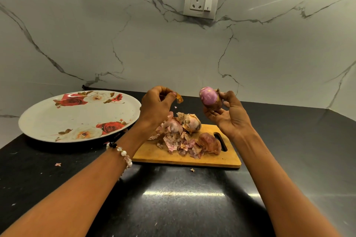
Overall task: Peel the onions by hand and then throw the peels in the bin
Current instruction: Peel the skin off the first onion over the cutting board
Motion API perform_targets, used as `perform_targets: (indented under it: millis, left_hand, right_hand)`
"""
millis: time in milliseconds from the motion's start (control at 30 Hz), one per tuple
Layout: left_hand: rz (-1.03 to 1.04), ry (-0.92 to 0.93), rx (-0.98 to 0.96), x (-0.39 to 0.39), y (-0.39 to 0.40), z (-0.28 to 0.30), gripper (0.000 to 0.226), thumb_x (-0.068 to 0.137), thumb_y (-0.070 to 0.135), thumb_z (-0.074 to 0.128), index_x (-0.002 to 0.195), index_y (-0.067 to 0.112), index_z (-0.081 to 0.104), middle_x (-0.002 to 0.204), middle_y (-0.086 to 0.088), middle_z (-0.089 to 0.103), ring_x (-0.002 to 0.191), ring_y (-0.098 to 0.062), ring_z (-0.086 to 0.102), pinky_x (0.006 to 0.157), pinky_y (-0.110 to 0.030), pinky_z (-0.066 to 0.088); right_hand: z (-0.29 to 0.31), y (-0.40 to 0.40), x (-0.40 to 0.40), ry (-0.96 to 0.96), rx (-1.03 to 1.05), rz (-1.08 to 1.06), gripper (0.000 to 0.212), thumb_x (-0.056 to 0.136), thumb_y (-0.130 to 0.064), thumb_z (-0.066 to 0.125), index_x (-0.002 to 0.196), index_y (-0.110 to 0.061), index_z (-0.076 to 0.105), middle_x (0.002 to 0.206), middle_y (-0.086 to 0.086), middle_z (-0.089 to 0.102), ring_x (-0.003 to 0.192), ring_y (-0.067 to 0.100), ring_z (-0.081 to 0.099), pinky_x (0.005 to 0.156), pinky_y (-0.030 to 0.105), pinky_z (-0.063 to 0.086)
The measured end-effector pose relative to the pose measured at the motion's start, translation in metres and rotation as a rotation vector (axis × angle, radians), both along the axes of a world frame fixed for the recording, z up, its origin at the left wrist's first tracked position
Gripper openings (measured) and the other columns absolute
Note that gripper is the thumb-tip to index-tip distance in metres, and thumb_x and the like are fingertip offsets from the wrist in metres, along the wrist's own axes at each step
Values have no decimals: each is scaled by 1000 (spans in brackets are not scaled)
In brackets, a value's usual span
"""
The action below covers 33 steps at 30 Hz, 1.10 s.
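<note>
Home kitchen: dark countertop (173, 198), marble backsplash (134, 44), wall socket (201, 2), chopping board (221, 159).

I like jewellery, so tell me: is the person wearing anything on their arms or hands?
Yes. The left wrist wears a bracelet of round beads: pearly white, clear pinkish and one black, with small gold bits between them. Both arms are bare, with no sleeves showing. The left hand and right hand show no rings, gloves or watch that I can see.

plate (48, 119) L of board (163, 157), peels (179, 143) on board
</note>
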<state>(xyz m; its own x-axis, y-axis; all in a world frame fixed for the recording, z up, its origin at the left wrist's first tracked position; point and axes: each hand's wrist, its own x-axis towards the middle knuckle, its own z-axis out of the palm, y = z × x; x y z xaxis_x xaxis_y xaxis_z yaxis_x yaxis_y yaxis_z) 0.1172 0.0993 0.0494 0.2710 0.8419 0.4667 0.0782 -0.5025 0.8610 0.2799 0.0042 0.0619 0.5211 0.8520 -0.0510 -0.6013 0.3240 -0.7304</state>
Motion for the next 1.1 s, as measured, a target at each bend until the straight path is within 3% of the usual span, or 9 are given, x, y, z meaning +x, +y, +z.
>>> perform_targets:
  millis: [133,267,467,533,667,733,800,933,1100]
  left_hand:
    - [-85,57,49,1,-8,0,14,85,14,70,98,16,65,92,1,67,88,-10,65,80,-26,56]
    - [-87,90,171,2,-12,0,20,84,10,72,95,24,64,90,7,68,82,0,63,69,-7,50]
    - [-41,46,346,8,-26,0,20,79,23,77,95,14,72,90,4,69,77,-2,63,64,-5,44]
    - [9,56,416,10,-27,-3,21,76,22,79,95,15,73,93,0,69,77,-7,63,65,-8,46]
    - [78,58,471,14,-26,-8,21,74,24,81,92,16,73,92,0,66,77,-12,63,73,-41,55]
    - [101,63,488,15,-25,-10,20,73,23,81,91,16,74,92,-1,65,80,-16,63,74,-48,54]
    - [126,82,507,17,-25,-12,20,73,22,82,89,15,74,93,-3,65,85,-19,62,74,-50,53]
    - [153,100,514,17,-23,-14,16,73,18,81,85,11,74,93,-4,65,88,-20,62,74,-51,53]
    - [156,128,490,16,-23,-14,13,72,15,81,82,11,74,94,-4,64,93,-20,58,78,-50,51]
  right_hand:
    - [-2,2,-3,-104,-22,40,15,87,-4,59,101,-6,56,113,23,53,95,36,61,74,42,58]
    - [-3,2,-8,-166,-37,47,10,85,3,57,92,-3,58,125,27,49,115,44,55,84,51,56]
    - [-6,4,-16,-201,-23,82,5,84,5,58,87,2,60,113,29,55,114,45,57,75,48,60]
    - [-6,3,-18,-202,-13,79,6,84,6,57,81,3,61,106,27,56,104,40,59,76,47,60]
    - [-5,4,-22,-221,-1,59,13,87,8,54,76,3,61,92,22,60,90,32,61,78,46,57]
    - [-7,5,-23,-246,7,49,12,87,9,54,78,5,62,87,21,62,85,32,62,78,46,58]
    - [-10,8,-23,-259,20,39,7,87,10,56,88,9,63,91,23,64,88,32,64,76,44,60]
    - [-16,14,-24,-281,15,-22,38,84,5,65,120,13,56,118,30,61,104,37,65,72,42,61]
    - [-16,11,-26,-336,-3,-43,53,77,8,70,127,9,52,118,25,61,98,32,68,77,44,61]
